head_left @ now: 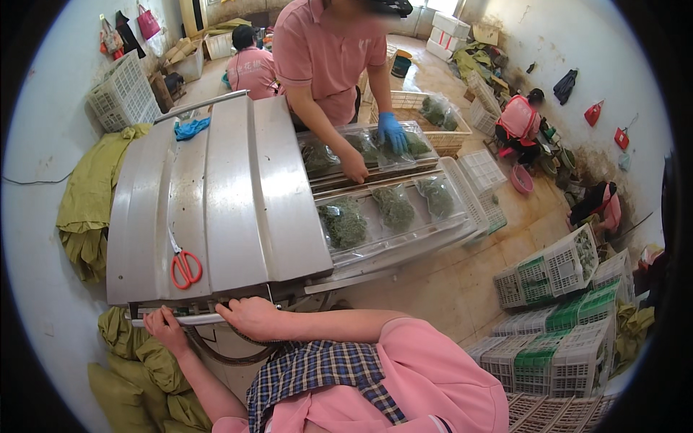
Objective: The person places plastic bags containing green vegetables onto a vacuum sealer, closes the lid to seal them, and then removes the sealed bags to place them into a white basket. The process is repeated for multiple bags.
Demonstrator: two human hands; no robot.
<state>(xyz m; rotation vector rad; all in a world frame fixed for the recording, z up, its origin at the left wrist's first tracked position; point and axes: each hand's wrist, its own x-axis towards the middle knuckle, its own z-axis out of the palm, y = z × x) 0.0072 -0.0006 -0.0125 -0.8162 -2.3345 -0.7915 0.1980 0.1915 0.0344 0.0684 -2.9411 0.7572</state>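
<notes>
My left hand [167,332] has its fingers closed round a metal bar [193,319] along the near edge of a large steel machine [231,173]. Beside it, my right hand [253,318] is curled over the same bar near its right end; its fingertips are partly hidden. Red-handled scissors [185,268] and a crumpled blue glove [192,128] lie on the machine's lid. To the right, clear plastic packs of green leafy bunches [394,207] lie on the packing bed. Across from me, a co-worker's blue-gloved hand [391,133] and bare hand [354,164] work over the far row.
Stacked white and green crates [548,325] stand at lower right. Yellow-green sacks [137,368] lie by my left arm, with more cloth [94,195] at the machine's left. A crate [455,133] with a bagged bunch stands beyond the bed. Other people sit farther off.
</notes>
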